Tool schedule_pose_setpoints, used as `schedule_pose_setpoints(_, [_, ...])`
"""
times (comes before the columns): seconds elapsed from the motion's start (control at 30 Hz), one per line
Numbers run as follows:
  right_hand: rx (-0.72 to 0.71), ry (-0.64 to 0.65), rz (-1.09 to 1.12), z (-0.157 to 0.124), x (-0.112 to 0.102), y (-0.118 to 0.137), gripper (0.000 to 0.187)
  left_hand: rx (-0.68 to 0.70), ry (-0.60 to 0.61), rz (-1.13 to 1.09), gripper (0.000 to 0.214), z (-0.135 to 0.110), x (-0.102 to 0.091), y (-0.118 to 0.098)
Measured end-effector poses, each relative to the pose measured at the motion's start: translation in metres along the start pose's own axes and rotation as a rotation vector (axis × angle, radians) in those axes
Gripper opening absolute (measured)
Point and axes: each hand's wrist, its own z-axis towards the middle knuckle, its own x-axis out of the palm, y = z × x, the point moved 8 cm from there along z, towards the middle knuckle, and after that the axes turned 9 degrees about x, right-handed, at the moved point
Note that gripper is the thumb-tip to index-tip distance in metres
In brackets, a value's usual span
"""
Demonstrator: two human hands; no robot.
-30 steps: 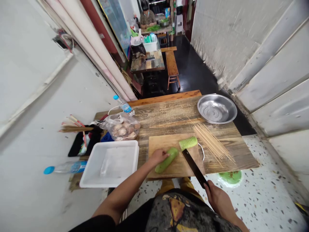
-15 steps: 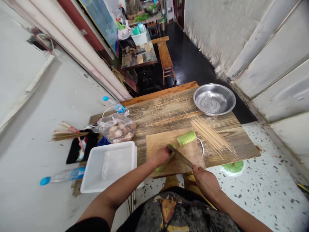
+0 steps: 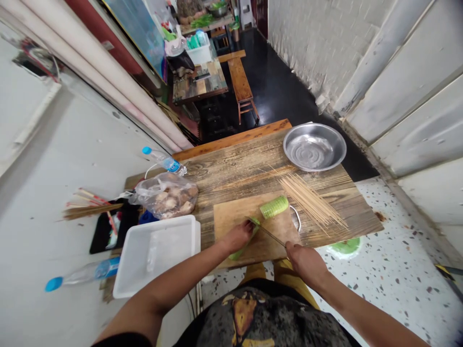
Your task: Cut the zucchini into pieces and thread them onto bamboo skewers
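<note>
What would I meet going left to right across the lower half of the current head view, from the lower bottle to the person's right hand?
Lower bottle → white tub → left hand → knife → right hand.

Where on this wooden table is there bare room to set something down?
Widest patch: the brown wooden table between the clear plastic bag and the round steel basin, beyond the tan rectangular cutting board. A smaller one lies right of the thin pale wooden skewers. Crowded around the board: left hand, right hand, metal knife, green vegetable pieces.
</note>
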Motion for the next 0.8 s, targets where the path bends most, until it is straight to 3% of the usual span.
schedule_pose_setpoints(0.3, [0.014,0.050,0.030,0.022,0.020,-0.001,0.020,0.046,-0.008,0.026,0.041,-0.002,-0.003,0.000])
schedule_pose_setpoints(0.67, [0.015,0.023,-0.001,0.008,0.008,0.002,0.022,0.022,-0.026,0.111,0.046,-0.007,0.001,0.002])
schedule_pose_setpoints(0.8, [0.015,0.026,0.001,0.006,0.008,0.002,0.021,0.057,-0.080,0.124,0.039,-0.014,-0.015,-0.006])
